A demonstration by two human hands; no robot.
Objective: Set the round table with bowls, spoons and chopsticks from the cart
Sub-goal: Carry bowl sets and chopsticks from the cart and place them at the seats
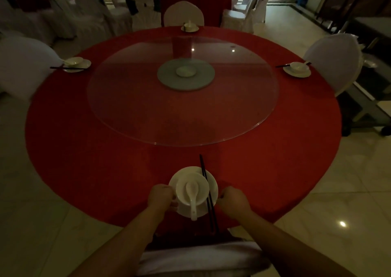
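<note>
A white plate point(213, 186) sits at the near edge of the round red table point(105, 149). On it stands a white bowl point(202, 184) with a white spoon point(192, 198) inside, handle toward me. Black chopsticks point(208, 194) lie across the plate's right side. My left hand point(160, 196) grips the plate's left rim, and my right hand point(232, 200) grips its right rim. Three more sets stand at the left point(76, 64), far point(189, 27) and right point(297, 68) places.
A glass turntable point(182, 107) covers the table's middle. White-covered chairs stand at the left point(21, 69), far point(183, 13) and right point(334, 63) sides, and one chair back point(201, 257) is right below me. A metal cart point(370, 107) stands at the right.
</note>
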